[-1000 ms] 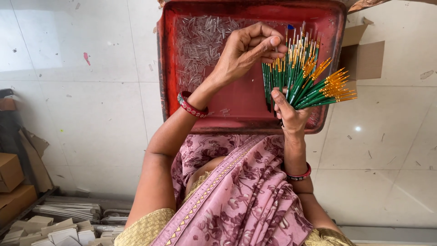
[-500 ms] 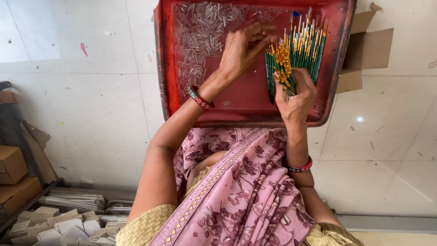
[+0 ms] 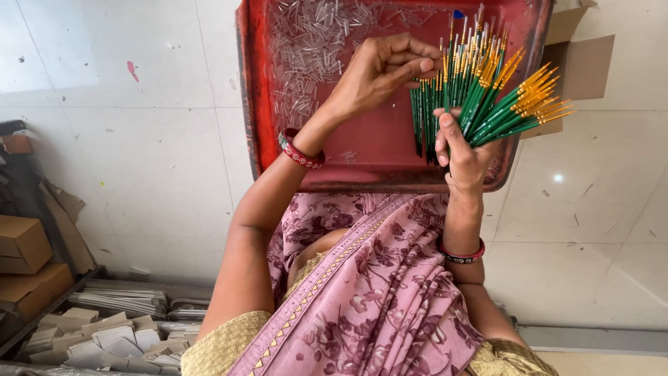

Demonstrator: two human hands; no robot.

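My right hand (image 3: pixel 463 157) grips a thick bundle of thin green-handled brushes (image 3: pixel 487 94) with yellow ends, fanned out up and to the right over a red tray (image 3: pixel 362 157). My left hand (image 3: pixel 379 73) reaches across the tray, its thumb and fingertips pinched on a single green brush (image 3: pixel 423 104) at the bundle's left edge. One brush with a blue tip (image 3: pixel 457 15) sticks up above the others. Several small clear tubes (image 3: pixel 306 49) lie scattered in the tray's left half. Both wrists wear red bangles.
The tray rests on my lap on pink flowered cloth (image 3: pixel 376 292), over a pale tiled floor (image 3: pixel 139 160). An open cardboard box (image 3: pixel 581 63) sits behind the tray's right corner. Brown cardboard boxes (image 3: pixel 24 254) and stacks of flat white card pieces (image 3: pixel 111 327) lie at lower left.
The brush bundle, gathered upright half a second ago, now fans out to the right. My left hand has stayed at the bundle's upper left edge.
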